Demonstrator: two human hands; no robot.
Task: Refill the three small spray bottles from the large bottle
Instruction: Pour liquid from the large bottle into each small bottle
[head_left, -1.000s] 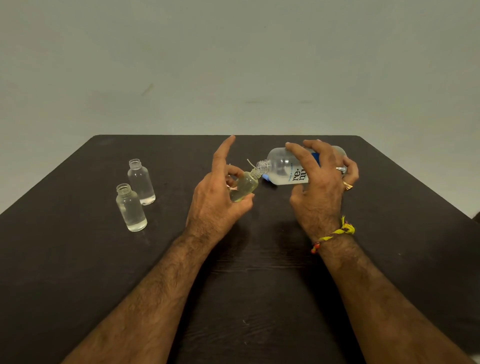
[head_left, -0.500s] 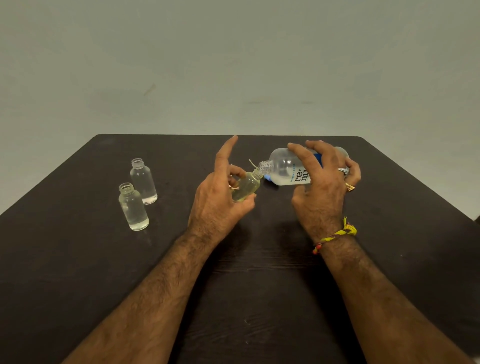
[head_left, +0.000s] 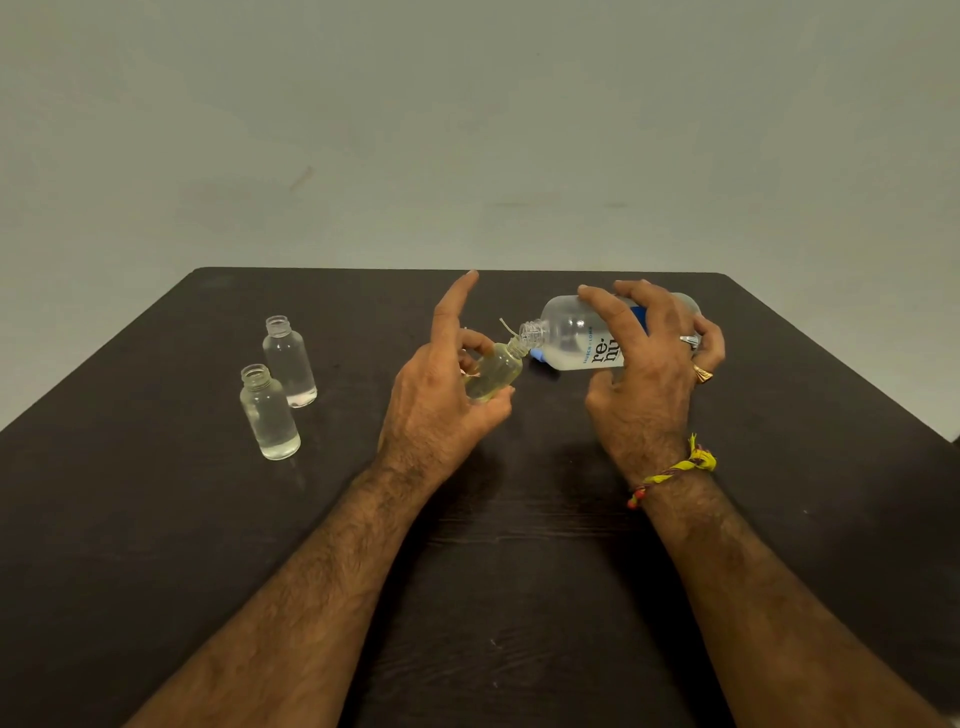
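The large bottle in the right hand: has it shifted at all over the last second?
No. The large bottle keeps its tilt, its neck at the mouth of the small bottle and unmoved against the table's far edge; the small apparent drift is camera motion.

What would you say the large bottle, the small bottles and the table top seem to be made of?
Large bottle: frosted translucent plastic, probably, its wall cloudy.
Small bottles, the held one and the two standing: clear glass or hard plastic; sharp highlights, undecidable.
Table: dark matt wood or laminate, faint grain.
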